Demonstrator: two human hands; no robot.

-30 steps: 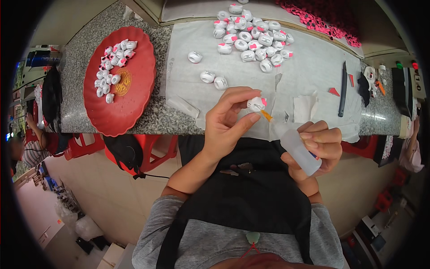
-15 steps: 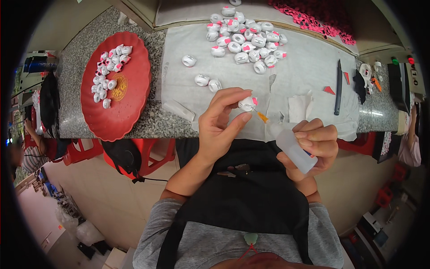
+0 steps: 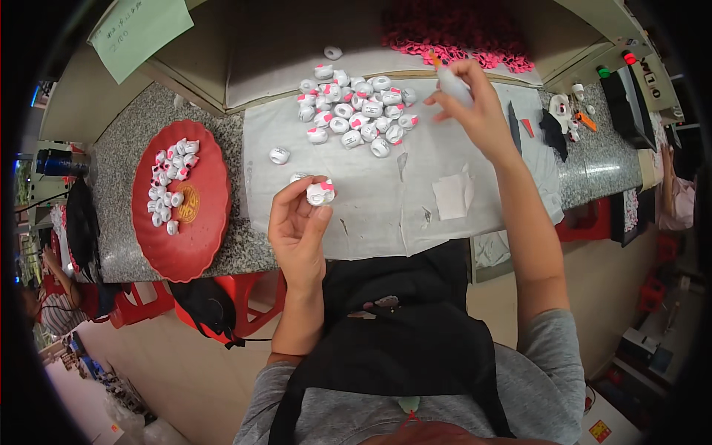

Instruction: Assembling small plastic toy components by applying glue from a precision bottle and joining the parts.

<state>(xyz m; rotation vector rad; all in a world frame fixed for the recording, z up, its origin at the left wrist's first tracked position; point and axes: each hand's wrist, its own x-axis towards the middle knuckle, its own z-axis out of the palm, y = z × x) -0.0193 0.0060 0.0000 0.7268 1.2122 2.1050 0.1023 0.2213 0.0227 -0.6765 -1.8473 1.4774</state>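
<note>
Between the thumb and fingertips of my left hand (image 3: 297,236) is a small white plastic piece (image 3: 320,194) with a pink bow-like patch, held over the near left of the white paper sheet (image 3: 363,230). My right hand (image 3: 478,107) is stretched far forward with a translucent squeeze bottle (image 3: 455,89) in its grip. The bottle's orange tip (image 3: 435,59) points away from me, by the heap of small pink pieces (image 3: 463,33) on the back shelf. Some of the right fingers are spread beside the bottle. A pile of similar white pieces (image 3: 357,120) lies left of that hand.
A red scalloped tray (image 3: 208,248) with several white pieces stands at the left on the granite counter (image 3: 119,222). Right of the sheet's middle lie a torn paper scrap (image 3: 449,197), a dark cutter (image 3: 515,127) and a red scrap (image 3: 527,127). A red stool (image 3: 248,315) stands below.
My right hand has swung forward with the squeeze bottle, away from the white piece, to the pink heap. My left hand still holds the piece. The view has shifted.
</note>
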